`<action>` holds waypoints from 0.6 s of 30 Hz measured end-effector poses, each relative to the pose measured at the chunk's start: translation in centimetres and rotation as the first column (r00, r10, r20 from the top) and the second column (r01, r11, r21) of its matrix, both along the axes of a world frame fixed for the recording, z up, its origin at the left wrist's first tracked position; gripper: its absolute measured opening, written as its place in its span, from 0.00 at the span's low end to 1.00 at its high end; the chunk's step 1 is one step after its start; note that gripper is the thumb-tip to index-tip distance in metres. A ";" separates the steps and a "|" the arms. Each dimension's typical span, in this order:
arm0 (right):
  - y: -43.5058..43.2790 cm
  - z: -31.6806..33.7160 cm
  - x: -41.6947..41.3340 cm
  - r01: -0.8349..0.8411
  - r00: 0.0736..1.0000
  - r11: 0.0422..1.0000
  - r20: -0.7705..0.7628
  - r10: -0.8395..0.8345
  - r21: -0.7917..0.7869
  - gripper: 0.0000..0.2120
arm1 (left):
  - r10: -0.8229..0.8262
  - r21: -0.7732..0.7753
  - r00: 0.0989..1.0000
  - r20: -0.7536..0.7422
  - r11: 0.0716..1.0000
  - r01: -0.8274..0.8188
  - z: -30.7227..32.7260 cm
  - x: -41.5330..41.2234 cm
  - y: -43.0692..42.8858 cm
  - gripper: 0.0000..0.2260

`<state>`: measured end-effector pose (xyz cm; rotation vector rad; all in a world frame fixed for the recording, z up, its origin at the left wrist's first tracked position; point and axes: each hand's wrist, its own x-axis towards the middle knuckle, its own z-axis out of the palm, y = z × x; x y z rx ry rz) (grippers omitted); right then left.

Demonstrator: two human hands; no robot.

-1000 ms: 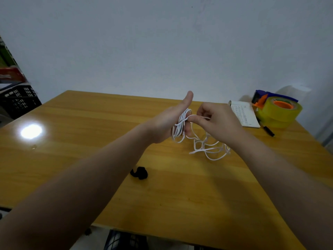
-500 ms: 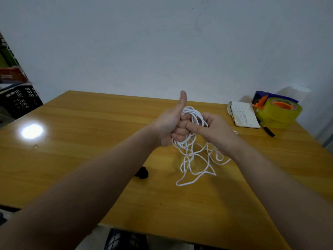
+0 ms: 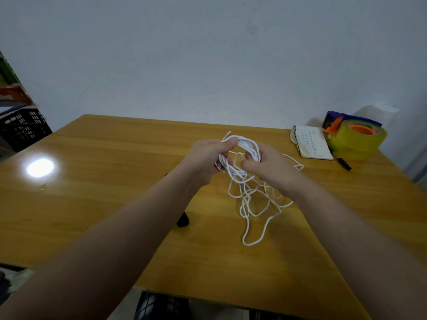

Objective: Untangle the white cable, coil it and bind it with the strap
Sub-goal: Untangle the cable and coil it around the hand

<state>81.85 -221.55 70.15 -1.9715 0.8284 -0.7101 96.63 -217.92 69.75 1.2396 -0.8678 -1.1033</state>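
Note:
The white cable (image 3: 248, 147) is partly gathered into a small coil held above the wooden table (image 3: 97, 204). My left hand (image 3: 205, 160) grips the coil's left side. My right hand (image 3: 268, 167) grips its right side. Loose tangled loops of cable (image 3: 254, 204) hang from the coil and trail onto the table toward me. One cable end sticks out at the top of the coil. The black strap (image 3: 183, 220) lies on the table under my left forearm, partly hidden by it.
At the table's back right stand a yellow tape roll (image 3: 357, 140) on a blue and orange dispenser, a small white booklet (image 3: 310, 144) and a black pen (image 3: 344, 163). A black crate (image 3: 22, 129) sits off the table's left edge. A lamp glare marks the left tabletop.
My left thumb has come down and the hand now closes on the coil. Both hands have spread to the coil's sides. The loose loops hang further toward me.

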 end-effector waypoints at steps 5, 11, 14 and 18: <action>0.2 -0.1 0.5 -0.143 0.980 0.984 -0.151 0.126 -0.105 0.12 | 0.068 0.104 0.944 -0.323 0.994 -0.037 0.6 -0.4 -0.5 0.10; -1.0 -0.7 -1.9 -0.180 0.981 0.973 0.102 0.166 0.148 0.09 | -0.395 0.104 0.874 -0.284 0.893 0.438 2.1 -1.2 1.2 0.21; -1.6 -0.2 -1.8 -0.221 0.975 0.969 0.057 0.216 0.110 0.10 | -0.458 0.177 0.881 -0.119 0.863 0.473 2.7 -1.5 1.2 0.17; -1.5 -0.1 -2.1 -0.245 0.970 0.966 0.033 0.243 0.089 0.10 | -0.434 0.218 0.896 0.095 0.887 0.406 3.0 -1.2 1.1 0.19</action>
